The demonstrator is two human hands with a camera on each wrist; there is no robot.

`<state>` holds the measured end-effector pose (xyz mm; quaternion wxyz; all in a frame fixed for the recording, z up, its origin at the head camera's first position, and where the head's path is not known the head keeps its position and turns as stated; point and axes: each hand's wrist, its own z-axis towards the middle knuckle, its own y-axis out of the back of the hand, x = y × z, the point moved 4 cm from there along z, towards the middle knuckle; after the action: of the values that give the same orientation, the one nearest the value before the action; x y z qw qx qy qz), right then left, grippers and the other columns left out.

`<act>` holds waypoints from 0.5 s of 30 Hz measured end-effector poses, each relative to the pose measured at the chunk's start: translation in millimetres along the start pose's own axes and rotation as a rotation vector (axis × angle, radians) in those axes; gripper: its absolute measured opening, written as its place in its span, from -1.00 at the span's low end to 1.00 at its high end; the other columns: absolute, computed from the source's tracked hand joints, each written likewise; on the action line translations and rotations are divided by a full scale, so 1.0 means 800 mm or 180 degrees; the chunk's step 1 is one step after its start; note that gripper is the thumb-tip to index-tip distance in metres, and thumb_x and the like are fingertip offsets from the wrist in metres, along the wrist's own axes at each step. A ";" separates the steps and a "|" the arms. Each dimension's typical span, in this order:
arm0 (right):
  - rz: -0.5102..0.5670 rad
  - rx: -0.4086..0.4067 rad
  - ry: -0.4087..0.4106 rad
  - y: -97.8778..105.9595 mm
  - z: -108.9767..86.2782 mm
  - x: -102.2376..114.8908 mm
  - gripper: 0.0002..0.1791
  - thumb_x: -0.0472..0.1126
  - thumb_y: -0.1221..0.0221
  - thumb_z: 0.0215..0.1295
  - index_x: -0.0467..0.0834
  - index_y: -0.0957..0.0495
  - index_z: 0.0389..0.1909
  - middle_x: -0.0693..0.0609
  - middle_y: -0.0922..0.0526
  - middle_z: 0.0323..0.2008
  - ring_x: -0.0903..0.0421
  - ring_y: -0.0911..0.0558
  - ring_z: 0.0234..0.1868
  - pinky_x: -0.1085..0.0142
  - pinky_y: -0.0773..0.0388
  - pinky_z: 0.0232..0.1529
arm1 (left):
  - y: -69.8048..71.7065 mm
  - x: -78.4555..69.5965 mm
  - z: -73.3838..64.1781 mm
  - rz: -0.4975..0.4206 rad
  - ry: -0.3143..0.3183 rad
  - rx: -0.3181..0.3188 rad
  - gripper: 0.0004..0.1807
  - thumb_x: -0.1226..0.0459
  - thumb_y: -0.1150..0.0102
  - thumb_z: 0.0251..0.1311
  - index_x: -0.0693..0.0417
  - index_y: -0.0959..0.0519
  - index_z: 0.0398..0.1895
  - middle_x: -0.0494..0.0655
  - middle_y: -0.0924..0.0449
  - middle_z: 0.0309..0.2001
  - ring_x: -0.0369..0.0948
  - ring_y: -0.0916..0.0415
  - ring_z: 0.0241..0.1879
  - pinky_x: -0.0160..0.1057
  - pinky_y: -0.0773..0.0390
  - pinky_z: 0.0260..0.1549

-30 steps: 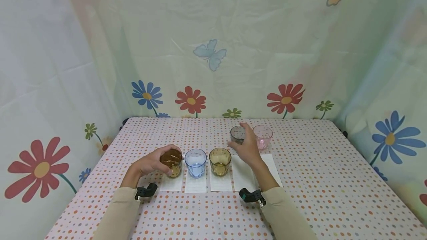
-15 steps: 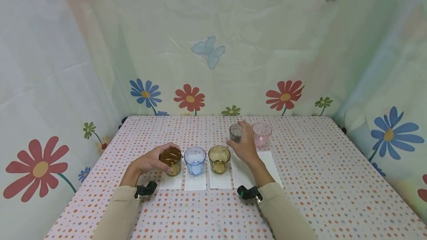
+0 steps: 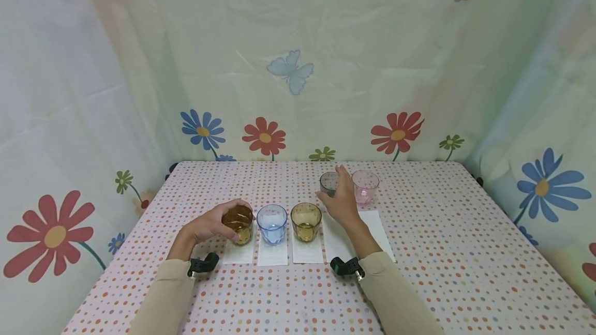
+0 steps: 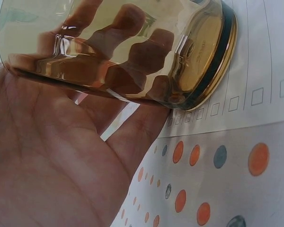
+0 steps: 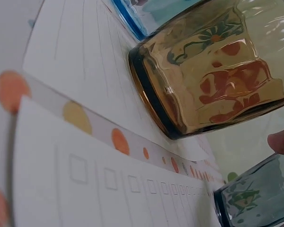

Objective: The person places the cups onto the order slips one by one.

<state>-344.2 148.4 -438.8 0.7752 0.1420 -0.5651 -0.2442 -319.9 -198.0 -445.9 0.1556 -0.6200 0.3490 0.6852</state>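
Note:
My left hand grips the brown glass, with the fingers showing through its clear wall in the left wrist view; this glass stands over the leftmost paper sheet. At the back, my right hand holds the grey glass, thumb on the near side and fingers around the right side, hiding part of it. In the right wrist view the thumb lies at the rim of the grey glass. A blue glass and an olive-yellow glass stand between the hands, each on a sheet.
A pink glass stands just right of the grey one. White lined sheets with small boxes, including one sheet under the right forearm, lie in a row on the dotted tablecloth. A flowered curtain hangs behind.
The head view has tilted very slightly. Both hands and the glasses keep their places.

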 end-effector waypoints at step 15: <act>0.0021 -0.0050 -0.0134 -0.002 0.005 -0.006 0.11 -0.17 -0.36 0.25 -0.18 0.19 0.61 -0.23 0.18 0.61 -0.23 0.10 0.60 -0.15 0.01 0.51 | -0.001 -0.001 -0.001 0.0004 -0.0054 0.0028 -0.20 0.37 -0.45 -0.10 0.19 -0.38 0.32 0.23 -0.47 0.24 0.13 -0.43 0.21 0.03 -0.49 0.18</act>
<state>-349.6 150.2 -442.1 0.7650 0.1288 -0.5798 -0.2490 -318.7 -198.2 -445.5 0.1609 -0.6133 0.3511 0.6890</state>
